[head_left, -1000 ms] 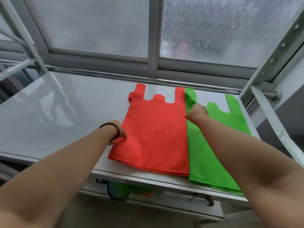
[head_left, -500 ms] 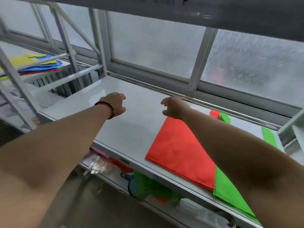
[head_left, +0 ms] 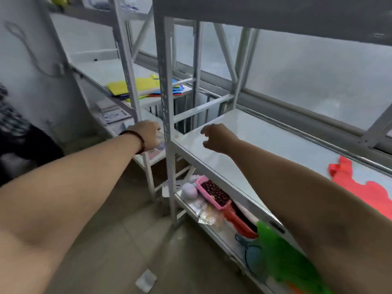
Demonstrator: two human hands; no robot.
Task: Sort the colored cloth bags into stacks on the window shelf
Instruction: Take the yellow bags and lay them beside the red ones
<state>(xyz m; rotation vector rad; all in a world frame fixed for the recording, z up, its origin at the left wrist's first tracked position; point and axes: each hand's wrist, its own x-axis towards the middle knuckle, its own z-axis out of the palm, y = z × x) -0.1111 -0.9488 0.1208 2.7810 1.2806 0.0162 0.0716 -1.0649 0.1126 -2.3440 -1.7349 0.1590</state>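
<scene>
Reaching with both empty hands toward the shelf's left end.

Nearest, a green bag shows under the right forearm and a red bag lies on the shelf at the right edge. Farther out, the right hand hangs over the bare shelf, fingers loosely curled, grasping nothing; the left hand, beaded wristband on, is beside the post, also released. Beyond, a mixed bag pile, yellow on top, sits on the next shelf.

Lighting: soft daylight through frosted window; pale glare on shelf. Quality: motion blur, wide-angle edge distortion.
</scene>
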